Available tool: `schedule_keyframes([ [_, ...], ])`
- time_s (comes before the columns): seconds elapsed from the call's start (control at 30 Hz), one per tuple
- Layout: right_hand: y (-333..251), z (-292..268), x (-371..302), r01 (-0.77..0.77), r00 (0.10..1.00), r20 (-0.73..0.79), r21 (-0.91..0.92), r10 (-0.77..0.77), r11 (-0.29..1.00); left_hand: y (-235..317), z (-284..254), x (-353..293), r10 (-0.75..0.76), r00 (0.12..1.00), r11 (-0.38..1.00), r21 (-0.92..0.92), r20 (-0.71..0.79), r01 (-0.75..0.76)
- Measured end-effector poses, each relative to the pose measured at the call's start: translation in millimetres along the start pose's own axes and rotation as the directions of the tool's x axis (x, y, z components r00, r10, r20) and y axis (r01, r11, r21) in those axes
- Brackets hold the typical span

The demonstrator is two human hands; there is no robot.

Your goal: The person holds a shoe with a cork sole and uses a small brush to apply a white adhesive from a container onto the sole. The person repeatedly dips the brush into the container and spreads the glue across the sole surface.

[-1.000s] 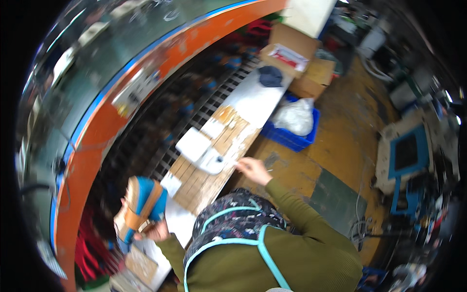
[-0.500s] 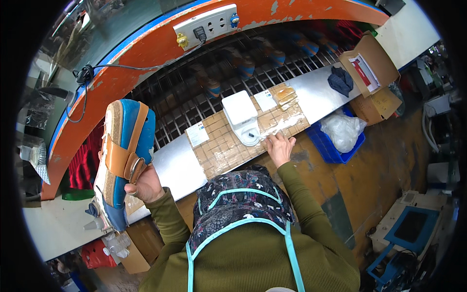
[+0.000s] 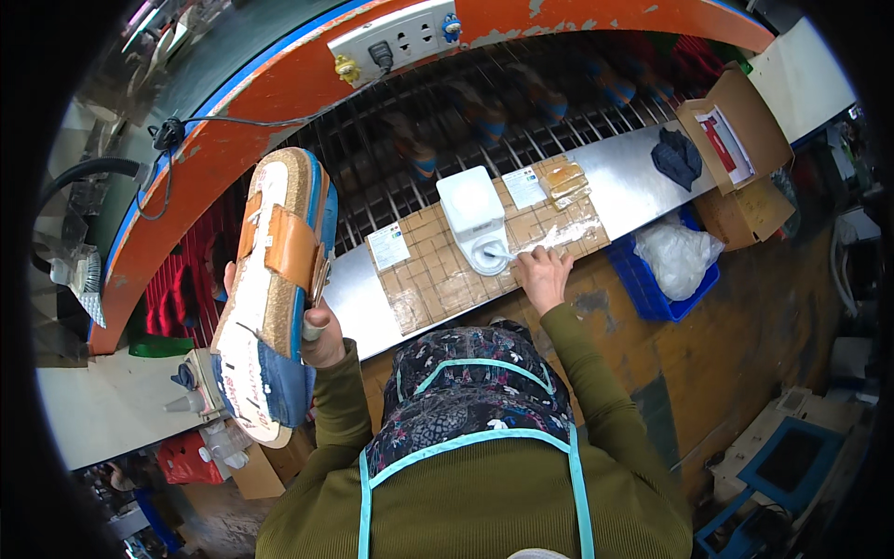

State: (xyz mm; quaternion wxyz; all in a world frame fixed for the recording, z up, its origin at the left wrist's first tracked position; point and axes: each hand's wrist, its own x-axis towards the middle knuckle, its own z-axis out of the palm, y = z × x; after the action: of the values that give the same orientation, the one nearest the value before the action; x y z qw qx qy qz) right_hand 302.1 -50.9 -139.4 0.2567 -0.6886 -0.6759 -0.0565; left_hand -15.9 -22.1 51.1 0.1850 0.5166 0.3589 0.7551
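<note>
Looking at the head view, I see a white container (image 3: 473, 200) standing on a cardboard sheet (image 3: 433, 279) laid over the metal surface (image 3: 349, 300). Left of the container, the left hand (image 3: 322, 340) grips a blue-and-tan sandal (image 3: 265, 298), held up with its pale underside showing. Just right of the container's round cup (image 3: 486, 256), the right hand (image 3: 544, 275) pinches a thin whitish piece reaching to the cup. Farther right of the container are a dark cloth (image 3: 677, 158) and a blue crate (image 3: 641, 289).
</note>
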Motion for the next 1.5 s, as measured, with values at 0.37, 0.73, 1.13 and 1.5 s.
schedule_keyframes([
  [0.37,25,-6,-13,-0.64,0.721,0.545,0.287,0.428,0.713,21,20,-26,-0.442,0.89,0.851,-0.26,0.113,0.456],
  [0.73,-44,-111,34,-0.084,0.986,-0.11,0.334,0.127,0.939,-61,37,-81,0.204,0.942,0.937,0.228,0.265,-0.267],
  [1.13,-153,-156,83,0.086,0.978,-0.172,0.85,0.12,0.52,-48,42,-25,0.31,0.925,0.951,-0.064,0.219,-0.303],
  [1.5,-163,-160,141,0.33,0.889,-0.454,0.548,-0.059,0.769,-43,27,-6,0.514,0.821,0.842,0.041,0.248,-0.539],
])
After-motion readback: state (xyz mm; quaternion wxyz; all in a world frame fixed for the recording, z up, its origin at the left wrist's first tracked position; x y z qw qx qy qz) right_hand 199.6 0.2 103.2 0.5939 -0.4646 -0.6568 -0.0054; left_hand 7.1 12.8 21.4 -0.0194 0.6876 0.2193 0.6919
